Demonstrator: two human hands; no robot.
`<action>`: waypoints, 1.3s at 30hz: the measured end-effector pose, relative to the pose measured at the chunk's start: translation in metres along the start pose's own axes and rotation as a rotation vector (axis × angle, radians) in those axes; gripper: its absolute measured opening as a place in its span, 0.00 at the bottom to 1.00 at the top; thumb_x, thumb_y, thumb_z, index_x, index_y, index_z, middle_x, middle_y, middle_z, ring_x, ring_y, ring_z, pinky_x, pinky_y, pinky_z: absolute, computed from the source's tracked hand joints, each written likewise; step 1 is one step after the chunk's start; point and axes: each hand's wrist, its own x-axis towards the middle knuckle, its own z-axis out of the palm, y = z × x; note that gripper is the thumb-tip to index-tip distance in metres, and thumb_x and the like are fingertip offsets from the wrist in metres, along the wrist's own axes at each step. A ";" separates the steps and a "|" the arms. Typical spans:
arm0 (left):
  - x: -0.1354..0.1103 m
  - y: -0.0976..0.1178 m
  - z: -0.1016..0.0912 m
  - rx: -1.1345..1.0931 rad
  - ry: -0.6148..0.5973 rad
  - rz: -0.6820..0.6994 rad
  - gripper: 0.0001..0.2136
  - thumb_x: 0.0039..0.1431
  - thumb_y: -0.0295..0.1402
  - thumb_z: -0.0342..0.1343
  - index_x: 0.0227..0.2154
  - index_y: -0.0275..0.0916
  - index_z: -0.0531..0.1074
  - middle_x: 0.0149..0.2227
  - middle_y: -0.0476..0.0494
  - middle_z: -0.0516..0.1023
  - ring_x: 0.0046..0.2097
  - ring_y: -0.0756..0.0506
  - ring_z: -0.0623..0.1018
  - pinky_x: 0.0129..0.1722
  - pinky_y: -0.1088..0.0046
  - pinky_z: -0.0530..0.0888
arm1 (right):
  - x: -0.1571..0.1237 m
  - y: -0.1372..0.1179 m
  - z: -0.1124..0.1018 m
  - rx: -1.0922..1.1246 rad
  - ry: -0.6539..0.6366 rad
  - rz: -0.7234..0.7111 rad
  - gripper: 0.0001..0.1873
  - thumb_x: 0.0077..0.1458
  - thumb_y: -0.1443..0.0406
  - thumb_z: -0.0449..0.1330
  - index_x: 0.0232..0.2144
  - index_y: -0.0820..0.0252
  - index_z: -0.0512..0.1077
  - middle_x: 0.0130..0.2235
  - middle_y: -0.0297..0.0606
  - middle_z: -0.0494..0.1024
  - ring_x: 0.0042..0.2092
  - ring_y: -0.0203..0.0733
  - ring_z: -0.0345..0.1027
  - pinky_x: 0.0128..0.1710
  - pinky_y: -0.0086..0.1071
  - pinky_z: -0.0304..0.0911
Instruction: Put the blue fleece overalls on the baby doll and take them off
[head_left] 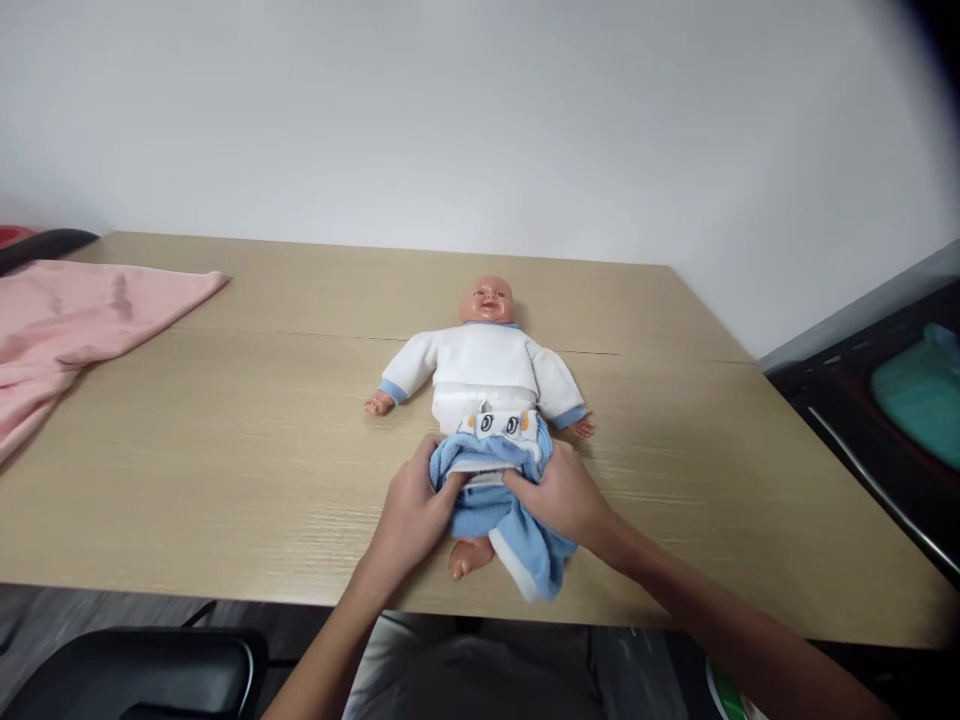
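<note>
- Nearest, bare forearms [349, 620]; left hand [416, 495] and right hand [566, 492] grip blue pants [480, 520] by the opening [484, 467].
- Seemingly soft, light; best held at both sides.

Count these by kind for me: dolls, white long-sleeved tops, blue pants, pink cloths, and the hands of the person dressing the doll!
Baby doll: 1
White long-sleeved top: 1
Blue pants: 1 pair
Pink cloth: 1
Person's hands, left hand and right hand: 2
Total: 6
</note>
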 end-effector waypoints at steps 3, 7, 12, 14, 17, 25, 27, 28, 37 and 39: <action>0.007 0.003 -0.002 0.029 0.007 0.016 0.09 0.74 0.39 0.55 0.51 0.42 0.73 0.48 0.45 0.83 0.50 0.38 0.82 0.51 0.63 0.73 | 0.013 -0.003 -0.007 -0.036 -0.017 0.030 0.05 0.57 0.63 0.65 0.32 0.57 0.80 0.35 0.40 0.88 0.39 0.53 0.83 0.45 0.41 0.75; -0.008 0.015 -0.015 0.003 -0.059 -0.008 0.09 0.72 0.39 0.57 0.49 0.43 0.73 0.46 0.46 0.83 0.48 0.38 0.81 0.49 0.65 0.73 | 0.004 -0.025 -0.022 -0.016 -0.152 0.040 0.06 0.58 0.63 0.64 0.30 0.56 0.80 0.30 0.35 0.86 0.34 0.49 0.80 0.39 0.37 0.74; -0.049 0.016 -0.026 -0.023 -0.232 -0.125 0.17 0.69 0.41 0.62 0.58 0.47 0.70 0.50 0.45 0.83 0.50 0.36 0.82 0.48 0.64 0.75 | -0.029 -0.046 -0.027 -0.128 -0.337 -0.112 0.04 0.58 0.63 0.66 0.33 0.53 0.82 0.36 0.37 0.89 0.38 0.49 0.81 0.45 0.38 0.73; -0.060 0.006 -0.024 0.073 -0.250 -0.144 0.21 0.67 0.37 0.62 0.61 0.47 0.68 0.54 0.42 0.82 0.55 0.33 0.80 0.52 0.59 0.75 | -0.038 -0.046 -0.021 -0.197 -0.390 -0.106 0.04 0.58 0.65 0.66 0.35 0.54 0.82 0.39 0.38 0.89 0.41 0.51 0.82 0.48 0.39 0.73; -0.066 -0.012 -0.012 0.284 -0.154 -0.106 0.25 0.60 0.31 0.63 0.61 0.43 0.70 0.59 0.35 0.80 0.65 0.25 0.73 0.61 0.47 0.72 | -0.046 -0.039 -0.008 -0.274 -0.385 -0.049 0.09 0.57 0.65 0.66 0.41 0.56 0.81 0.45 0.44 0.88 0.48 0.55 0.83 0.53 0.43 0.74; -0.060 -0.042 0.018 0.291 0.032 0.106 0.28 0.61 0.25 0.57 0.65 0.37 0.67 0.62 0.33 0.78 0.67 0.31 0.73 0.74 0.40 0.58 | -0.057 -0.028 0.008 -0.289 -0.354 -0.060 0.25 0.62 0.67 0.64 0.61 0.57 0.77 0.63 0.51 0.80 0.62 0.60 0.77 0.66 0.52 0.71; -0.059 -0.048 0.019 0.206 0.082 0.088 0.28 0.60 0.25 0.56 0.65 0.39 0.69 0.64 0.33 0.78 0.69 0.30 0.71 0.73 0.42 0.62 | -0.056 -0.025 0.008 -0.236 -0.329 -0.067 0.26 0.60 0.69 0.64 0.61 0.57 0.76 0.63 0.50 0.80 0.63 0.59 0.77 0.67 0.51 0.70; -0.059 -0.051 0.019 0.161 0.102 0.074 0.28 0.60 0.26 0.56 0.65 0.40 0.70 0.65 0.34 0.78 0.69 0.30 0.71 0.71 0.43 0.65 | -0.054 -0.024 0.008 -0.206 -0.309 -0.066 0.27 0.59 0.69 0.64 0.61 0.58 0.76 0.63 0.50 0.80 0.63 0.59 0.76 0.67 0.51 0.70; -0.051 -0.044 0.004 -0.120 0.076 0.112 0.20 0.64 0.27 0.59 0.59 0.41 0.72 0.58 0.39 0.80 0.59 0.38 0.79 0.61 0.62 0.73 | -0.043 -0.020 0.011 0.068 -0.159 -0.026 0.20 0.52 0.71 0.68 0.48 0.55 0.77 0.50 0.44 0.87 0.53 0.58 0.83 0.54 0.47 0.77; -0.051 -0.042 0.005 -0.161 0.081 0.116 0.19 0.66 0.28 0.58 0.59 0.41 0.72 0.59 0.39 0.80 0.59 0.38 0.79 0.62 0.62 0.73 | -0.043 -0.019 0.012 0.113 -0.128 -0.009 0.21 0.51 0.71 0.69 0.48 0.56 0.77 0.49 0.44 0.88 0.51 0.58 0.83 0.53 0.47 0.78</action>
